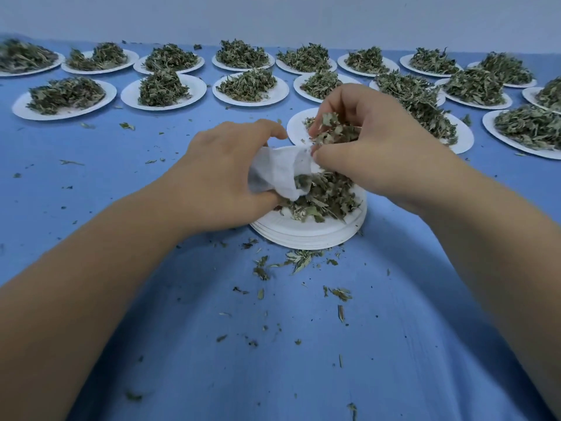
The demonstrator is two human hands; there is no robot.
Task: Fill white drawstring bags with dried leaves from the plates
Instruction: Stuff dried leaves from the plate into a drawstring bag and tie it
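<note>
Mid-fill at frame centre: left hand [224, 174] pinches the white bag [279, 171] open, right hand [361, 138] clutches leaves [332, 132] (next, push them in).

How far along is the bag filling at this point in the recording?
Done: a stack of plates sits under the working pile, suggesting earlier plates were emptied; no filled bags are in view. In hand: the left hand holds a white bag open while the right hand brings a pinch of dried leaves to it. Left: many heaped plates across the table.
</note>
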